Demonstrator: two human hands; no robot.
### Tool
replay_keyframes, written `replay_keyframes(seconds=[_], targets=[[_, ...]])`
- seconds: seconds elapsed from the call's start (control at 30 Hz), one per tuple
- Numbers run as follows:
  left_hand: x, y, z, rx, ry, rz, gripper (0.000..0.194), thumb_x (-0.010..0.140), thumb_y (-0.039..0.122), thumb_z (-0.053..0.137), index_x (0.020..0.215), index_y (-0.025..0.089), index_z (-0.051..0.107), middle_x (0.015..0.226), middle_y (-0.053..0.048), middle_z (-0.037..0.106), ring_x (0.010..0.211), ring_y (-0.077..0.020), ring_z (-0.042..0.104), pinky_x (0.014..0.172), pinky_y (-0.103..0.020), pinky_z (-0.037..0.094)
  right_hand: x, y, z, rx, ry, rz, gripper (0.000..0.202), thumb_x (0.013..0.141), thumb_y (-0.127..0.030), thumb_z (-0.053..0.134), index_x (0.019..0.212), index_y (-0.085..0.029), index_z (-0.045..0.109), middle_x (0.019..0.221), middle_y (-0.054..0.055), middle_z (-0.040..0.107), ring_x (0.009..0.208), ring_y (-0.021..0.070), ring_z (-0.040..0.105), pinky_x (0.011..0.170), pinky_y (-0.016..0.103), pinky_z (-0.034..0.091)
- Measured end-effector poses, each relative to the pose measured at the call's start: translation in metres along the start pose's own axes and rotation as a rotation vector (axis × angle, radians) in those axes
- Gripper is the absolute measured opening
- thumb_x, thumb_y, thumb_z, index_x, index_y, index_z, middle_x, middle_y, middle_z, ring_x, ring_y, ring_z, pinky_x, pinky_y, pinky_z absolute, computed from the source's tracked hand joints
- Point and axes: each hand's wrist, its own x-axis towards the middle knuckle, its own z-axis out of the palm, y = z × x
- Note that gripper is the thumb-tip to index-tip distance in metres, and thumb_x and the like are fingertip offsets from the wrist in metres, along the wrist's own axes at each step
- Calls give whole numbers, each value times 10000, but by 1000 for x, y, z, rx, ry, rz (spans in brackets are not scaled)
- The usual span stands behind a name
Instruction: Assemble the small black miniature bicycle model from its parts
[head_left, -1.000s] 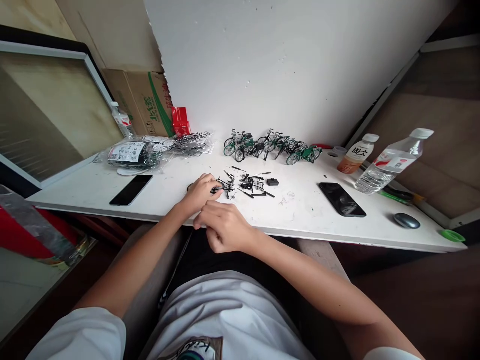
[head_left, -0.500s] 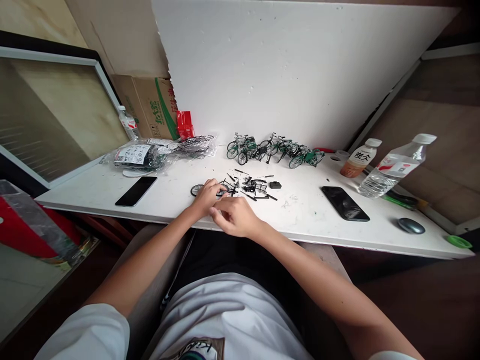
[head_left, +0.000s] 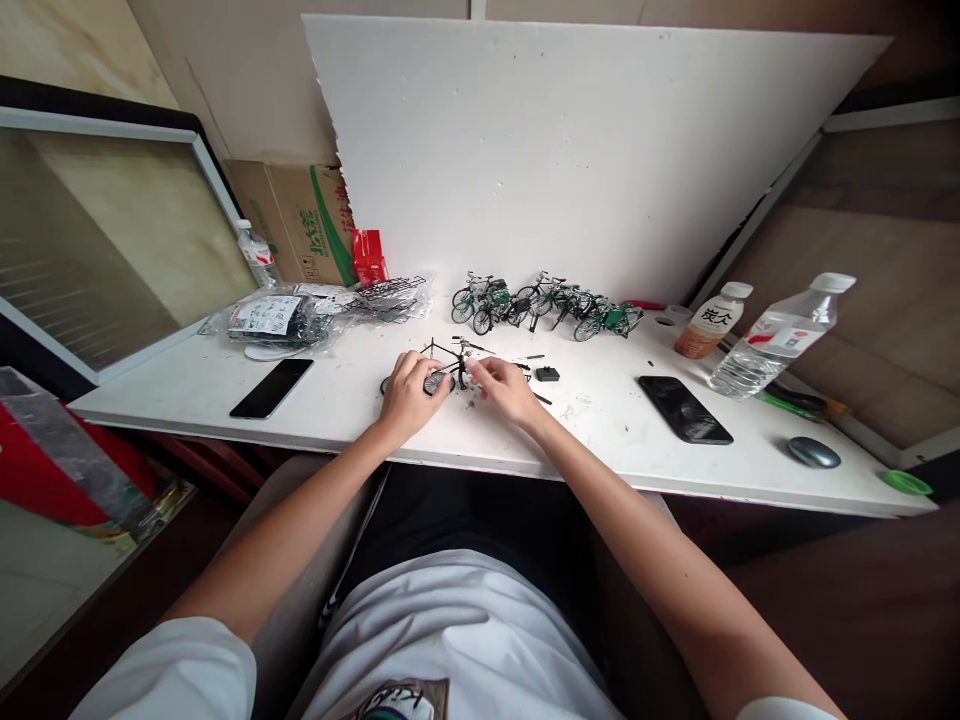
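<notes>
A small black model bicycle frame [head_left: 445,348] stands tilted up between my hands above the white table. My left hand [head_left: 409,395] is closed on its lower left part, the fingers bent over it. From the right, my right hand [head_left: 508,388] pinches at the front end of the frame, thumb and fingertips close together; the exact grip is partly hidden. A spoked toy wheel [head_left: 438,383] shows beside my left thumb, and the edge of another pokes out left of that hand. Loose black parts lie behind my right hand, with a small dark box-shaped piece [head_left: 547,374] to the right.
Several assembled toy bicycles [head_left: 555,300] stand at the back. Plastic bags of parts [head_left: 277,318] lie at the left, near a phone [head_left: 271,388]. On the right are another phone [head_left: 684,410], a tea bottle [head_left: 712,320], a water bottle [head_left: 784,335] and a mouse [head_left: 814,452].
My hands have moved apart from their overlapped position, the right one going right and slightly away from me. The bicycle frame now shows raised between them.
</notes>
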Motion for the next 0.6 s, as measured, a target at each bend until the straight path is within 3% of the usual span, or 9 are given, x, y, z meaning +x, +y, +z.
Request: replay_keyframes(seconds=[0.07,0.13,0.2,0.27,0.37,0.43,0.5,0.6], targets=[[0,4,-2,-1,-7,-13,155,994,301,668,1114,220,724,1064,-105,654,1055,-278,630,997,-425,529,-2,1,5,39,-70,-58,534,927,-704,700,1053,-186,715,954,64,771,864,221,683,810,344,512],[0,7,-4,-18,-28,-4,183,1001,309,667,1155,230,727,1040,-98,652,1071,-282,630,1018,-429,522,-2,2,6,59,-50,-119,508,911,-655,747,1090,-182,712,933,59,777,892,225,695,854,352,525],[0,10,-7,-50,-21,10,215,1015,335,663,1196,234,719,1036,-95,645,1087,-279,627,1048,-430,510,-1,2,4,58,-17,-152,458,932,-633,732,1010,-182,720,898,60,772,872,219,693,857,355,537],[1,11,-9,-93,56,-24,285,996,386,708,1233,228,689,1127,-112,635,1109,-272,621,1064,-427,502,0,1,0,55,-10,-151,450,959,-631,701,923,-182,724,908,76,773,864,218,691,819,349,552],[4,6,-10,-219,222,-173,648,850,452,873,1380,224,576,1355,-157,574,1189,-276,605,1054,-418,506,2,1,-4,103,-42,-122,463,963,-636,696,970,-175,742,956,98,777,865,227,694,684,318,555],[8,0,-8,-392,257,-289,917,748,460,946,1507,248,477,1448,-164,547,1249,-277,603,1054,-408,506,2,1,-4,158,-76,-108,476,956,-641,705,1043,-175,746,993,104,774,862,228,695,610,300,547],[12,-7,-7,-637,199,-423,979,708,482,963,1532,263,482,1463,-155,583,1262,-273,624,1065,-406,505,2,2,-3,207,-102,-102,486,952,-648,708,1061,-176,743,1008,104,768,866,227,696,585,292,553],[16,-11,-10,-1048,-56,-575,720,775,557,906,1356,195,686,1351,-171,708,1216,-296,688,1059,-439,526,3,6,-3,220,-154,-88,504,939,-664,717,1091,-183,726,1021,93,758,889,227,699,604,292,569]])
